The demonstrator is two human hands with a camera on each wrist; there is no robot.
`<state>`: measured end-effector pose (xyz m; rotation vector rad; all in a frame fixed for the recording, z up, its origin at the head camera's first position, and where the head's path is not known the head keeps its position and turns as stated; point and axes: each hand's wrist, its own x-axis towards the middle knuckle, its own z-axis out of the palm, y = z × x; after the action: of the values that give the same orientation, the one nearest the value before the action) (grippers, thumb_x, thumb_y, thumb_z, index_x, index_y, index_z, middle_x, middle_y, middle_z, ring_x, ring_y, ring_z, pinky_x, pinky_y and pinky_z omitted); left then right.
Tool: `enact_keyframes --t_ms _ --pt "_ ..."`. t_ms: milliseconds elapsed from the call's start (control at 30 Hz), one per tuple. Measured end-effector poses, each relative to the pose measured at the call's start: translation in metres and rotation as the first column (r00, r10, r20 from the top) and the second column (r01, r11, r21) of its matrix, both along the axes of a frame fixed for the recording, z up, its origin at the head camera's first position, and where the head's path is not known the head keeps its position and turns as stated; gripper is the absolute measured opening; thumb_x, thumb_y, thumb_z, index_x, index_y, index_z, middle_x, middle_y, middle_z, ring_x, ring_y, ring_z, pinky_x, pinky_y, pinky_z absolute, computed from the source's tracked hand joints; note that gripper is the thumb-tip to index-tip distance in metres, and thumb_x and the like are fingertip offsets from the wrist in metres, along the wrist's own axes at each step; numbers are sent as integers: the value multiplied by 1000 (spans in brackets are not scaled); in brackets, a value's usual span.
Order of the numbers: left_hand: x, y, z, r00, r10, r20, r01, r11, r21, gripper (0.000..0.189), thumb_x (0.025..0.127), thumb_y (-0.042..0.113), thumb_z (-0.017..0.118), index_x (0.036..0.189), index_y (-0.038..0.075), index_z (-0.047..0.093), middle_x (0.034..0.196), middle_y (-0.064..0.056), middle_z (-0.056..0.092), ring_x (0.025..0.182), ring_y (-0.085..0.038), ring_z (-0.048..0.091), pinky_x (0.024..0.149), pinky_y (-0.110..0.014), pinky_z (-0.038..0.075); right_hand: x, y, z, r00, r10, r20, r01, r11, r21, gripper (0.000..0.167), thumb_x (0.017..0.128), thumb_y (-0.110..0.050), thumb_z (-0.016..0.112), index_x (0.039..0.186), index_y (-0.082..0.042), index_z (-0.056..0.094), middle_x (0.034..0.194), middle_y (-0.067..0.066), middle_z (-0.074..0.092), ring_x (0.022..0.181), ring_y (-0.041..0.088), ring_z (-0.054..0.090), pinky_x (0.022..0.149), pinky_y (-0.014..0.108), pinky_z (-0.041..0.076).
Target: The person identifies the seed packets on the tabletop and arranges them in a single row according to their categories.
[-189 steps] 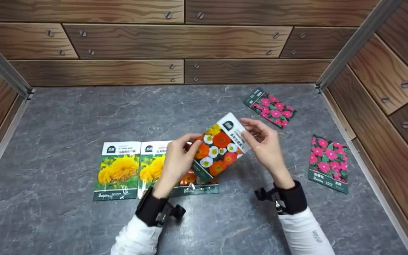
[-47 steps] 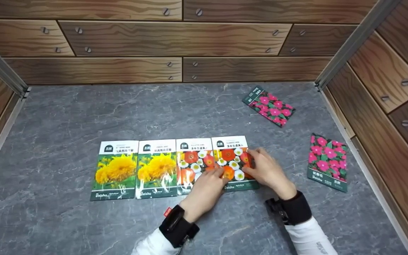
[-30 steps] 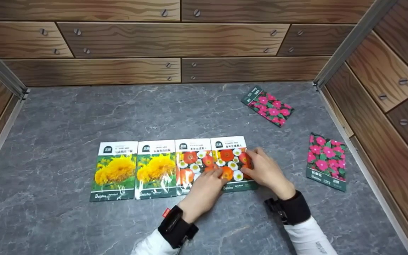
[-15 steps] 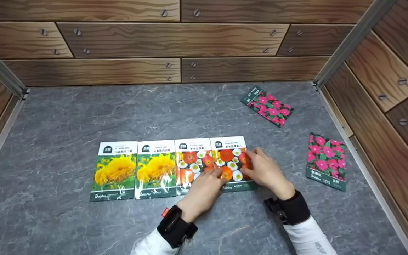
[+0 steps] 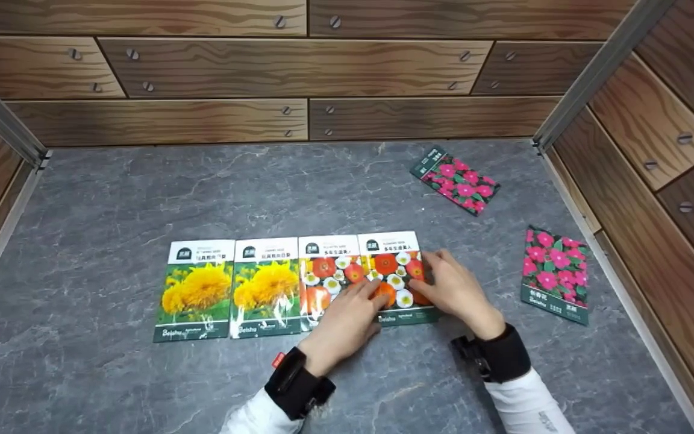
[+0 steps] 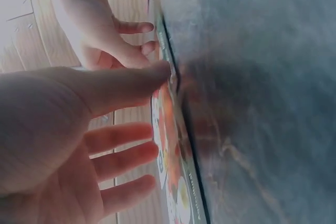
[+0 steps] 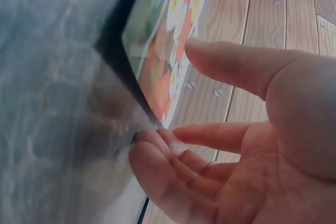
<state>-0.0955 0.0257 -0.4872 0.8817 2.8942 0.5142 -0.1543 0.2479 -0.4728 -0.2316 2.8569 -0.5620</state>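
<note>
Four flower-seed packets lie side by side in a row, faces up. Two show yellow sunflowers: the leftmost packet [image 5: 199,289] and its neighbour [image 5: 268,286]. To their right come an orange-and-white poppy packet [image 5: 323,266] and a second poppy packet [image 5: 386,263] at the row's right end. My left hand [image 5: 344,316] is over the lower part where the poppy packets meet, its fingers extended and partly covering them. At the end packet's right edge is my right hand [image 5: 458,292], thumb [image 7: 220,59] on the face and fingers beside the edge.
Two pink-flower seed packets lie apart on the right: a tilted packet [image 5: 461,184] towards the back and another packet [image 5: 555,271] near the right wall. Wood-patterned panels [image 5: 299,69] enclose the grey marbled surface [image 5: 142,193].
The poppy packet held up in both hands 6.3 seconds ago now lies at the row's right end. In the last half second, my left hand's fingers have shifted slightly; the packets look almost still.
</note>
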Motion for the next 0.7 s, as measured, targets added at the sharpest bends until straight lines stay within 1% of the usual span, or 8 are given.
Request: enact_keyframes --t_ms 133,233,333,433,533,600,633,700 --pt "-2 -4 2 999 30 11 -31 989 142 49 101 28 73 146 12 62 157 -16 57 145 -34 57 121 -47 49 0 9 5 999 -36 -2 36 999 -33 66 103 -35 67 152 6 49 144 32 54 125 47 61 105 63 53" --pt "-2 -6 4 998 65 23 -69 960 272 50 102 30 71 147 10 61 156 -17 57 142 -34 59 117 -48 53 1 21 5 997 -55 -49 53 997 -56 64 104 -33 65 151 6 50 146 34 53 131 51 57 109 66 49" --pt "-1 -8 6 990 117 73 -136 911 389 50 102 29 70 147 9 60 155 -17 58 142 -34 59 117 -50 52 2 42 4 991 -72 -108 67 996 -55 61 104 -29 63 150 8 50 148 35 51 135 54 52 113 69 46" --pt "-1 -8 10 975 164 147 -216 845 489 49 103 27 69 148 9 60 154 -15 60 140 -33 60 119 -51 50 5 69 1 983 -95 -160 91 995 -30 60 104 -25 62 149 13 48 148 41 47 137 60 47 115 72 42" --pt "-1 -6 13 961 171 215 -266 778 569 48 104 26 67 148 9 60 152 -13 61 135 -31 63 119 -50 50 8 98 -2 975 -144 -169 149 989 18 63 104 -24 61 149 16 43 150 46 40 138 65 40 116 76 37" --pt "-1 -4 14 956 166 240 -281 747 602 47 104 26 66 148 9 60 151 -13 62 134 -30 63 119 -50 50 10 115 -3 974 -182 -133 190 981 43 67 105 -26 59 151 18 38 152 48 34 140 67 34 117 78 32" --pt "-1 -3 15 954 162 252 -287 734 616 47 104 26 66 148 9 60 151 -13 63 130 -31 65 118 -50 51 11 122 -4 974 -200 -103 207 977 60 69 106 -27 58 153 18 35 154 49 30 141 68 31 117 79 31" --pt "-1 -2 15 949 157 272 -300 713 633 47 104 26 66 148 8 60 151 -12 63 132 -31 64 119 -50 50 12 132 -5 976 -212 -43 216 971 99 73 107 -30 55 154 19 31 155 50 26 142 69 28 117 79 30"
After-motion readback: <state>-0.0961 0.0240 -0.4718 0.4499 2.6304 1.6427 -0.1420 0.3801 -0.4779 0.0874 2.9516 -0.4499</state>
